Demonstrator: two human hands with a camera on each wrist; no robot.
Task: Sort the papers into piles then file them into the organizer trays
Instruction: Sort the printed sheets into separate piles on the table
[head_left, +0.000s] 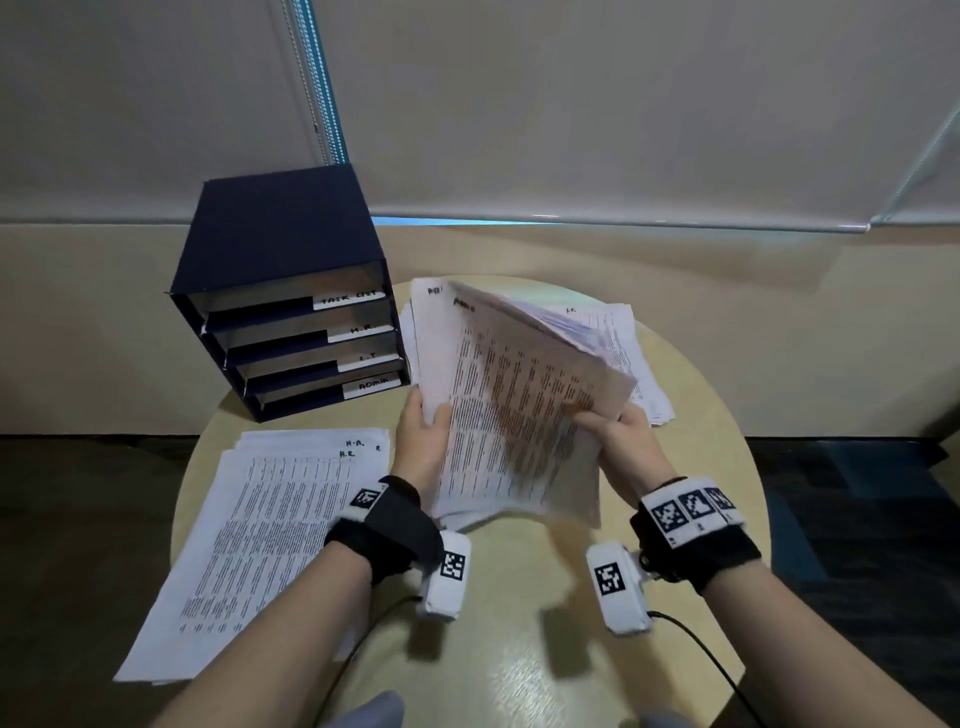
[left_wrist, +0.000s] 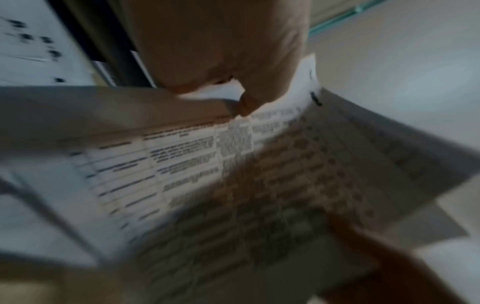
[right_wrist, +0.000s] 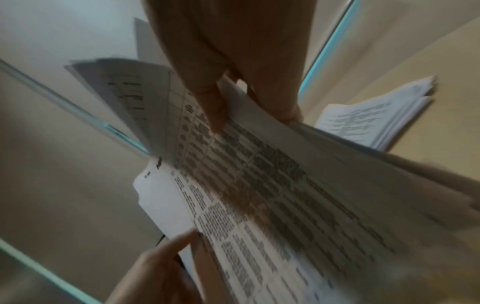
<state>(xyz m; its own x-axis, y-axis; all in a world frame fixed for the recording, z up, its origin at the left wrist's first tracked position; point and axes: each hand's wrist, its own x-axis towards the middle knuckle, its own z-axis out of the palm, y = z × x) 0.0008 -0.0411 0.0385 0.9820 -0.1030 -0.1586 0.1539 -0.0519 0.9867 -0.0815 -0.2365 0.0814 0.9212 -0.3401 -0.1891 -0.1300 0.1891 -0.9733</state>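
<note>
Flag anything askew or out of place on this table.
The H.R. pile is fanned unevenly and hangs past the round table's near-left edge. The stack held by the left hand and right hand is splayed open. Nothing looks spilled or damaged.

Dim indoor light, wrist views motion-blurred

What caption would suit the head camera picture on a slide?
Both hands, left hand and right hand, hold a paper stack beside the labelled organizer.

Organizer (head_left: 291, 291) tray labels "TASK LIST", "H.R.", "I.T.", "ADMIN"; "H.R." on left pile (head_left: 270, 514).
</note>
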